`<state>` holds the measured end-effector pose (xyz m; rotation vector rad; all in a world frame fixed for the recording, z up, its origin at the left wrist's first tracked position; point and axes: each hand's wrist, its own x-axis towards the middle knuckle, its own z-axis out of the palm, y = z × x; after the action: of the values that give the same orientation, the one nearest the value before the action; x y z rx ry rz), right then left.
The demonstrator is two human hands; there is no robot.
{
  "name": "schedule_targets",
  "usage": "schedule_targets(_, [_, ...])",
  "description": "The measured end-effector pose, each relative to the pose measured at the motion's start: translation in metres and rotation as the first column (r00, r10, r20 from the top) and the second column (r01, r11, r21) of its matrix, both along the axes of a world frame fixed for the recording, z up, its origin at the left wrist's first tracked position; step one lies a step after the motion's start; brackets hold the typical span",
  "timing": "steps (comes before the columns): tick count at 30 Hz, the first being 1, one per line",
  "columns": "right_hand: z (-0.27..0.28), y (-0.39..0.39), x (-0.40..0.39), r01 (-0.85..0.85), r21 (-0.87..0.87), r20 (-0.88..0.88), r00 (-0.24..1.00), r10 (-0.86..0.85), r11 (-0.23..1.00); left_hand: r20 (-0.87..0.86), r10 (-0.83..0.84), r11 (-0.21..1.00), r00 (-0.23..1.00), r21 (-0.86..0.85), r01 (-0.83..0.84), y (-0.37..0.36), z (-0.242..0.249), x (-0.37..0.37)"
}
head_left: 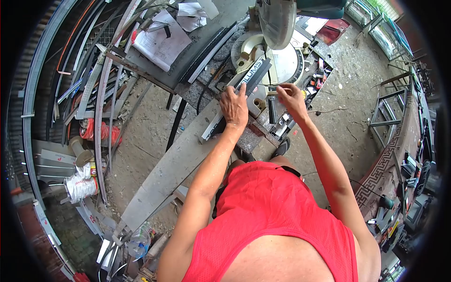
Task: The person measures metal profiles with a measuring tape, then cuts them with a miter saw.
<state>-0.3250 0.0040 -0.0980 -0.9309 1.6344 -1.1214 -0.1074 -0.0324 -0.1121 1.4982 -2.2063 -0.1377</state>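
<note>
My left hand (pixel 233 107) lies over a dark metal profile (pixel 258 70) with white film and printed lettering, its fingers curled onto it. The profile lies slantwise across the base of a mitre saw (pixel 287 66), and its lower end (pixel 211 130) shows below my wrist. To the right of the profile, my right hand (pixel 292 99) is closed with thumb and fingertips together, close to the saw's front edge. Whatever is in that pinch is too small to make out. The saw's blade guard (pixel 277 23) stands raised above the base.
A long grey board (pixel 164 176) runs down to the lower left. Papers (pixel 162 42) lie on a table at upper left, with long metal strips (pixel 101 108) beside it. Small offcuts (pixel 319 75) lie right of the saw. A metal frame (pixel 390 110) stands farther right.
</note>
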Motion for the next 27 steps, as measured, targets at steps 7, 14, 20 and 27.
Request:
schedule_targets(7, [-0.012,-0.079,0.04,-0.112,0.232,0.271,0.961,0.047,0.966,-0.054,0.231,0.969,0.972,0.101,-0.224,0.007,0.004,-0.004])
schedule_targets(14, [-0.02,-0.097,0.038,-0.022,0.191,0.218,0.976,-0.021,0.981,0.028,0.193,0.975,0.981,0.104,-0.195,-0.008,0.0,0.01])
schedule_targets(20, [-0.025,-0.102,0.039,0.018,0.193,0.243,0.968,-0.065,0.981,-0.012,0.189,0.979,0.982,0.078,-0.187,-0.013,-0.003,0.004])
schedule_targets(27, [0.115,-0.05,0.043,-0.418,0.338,-0.023,0.892,0.451,0.843,0.001,0.186,0.979,0.982,0.083,-0.186,-0.017,-0.002,0.002])
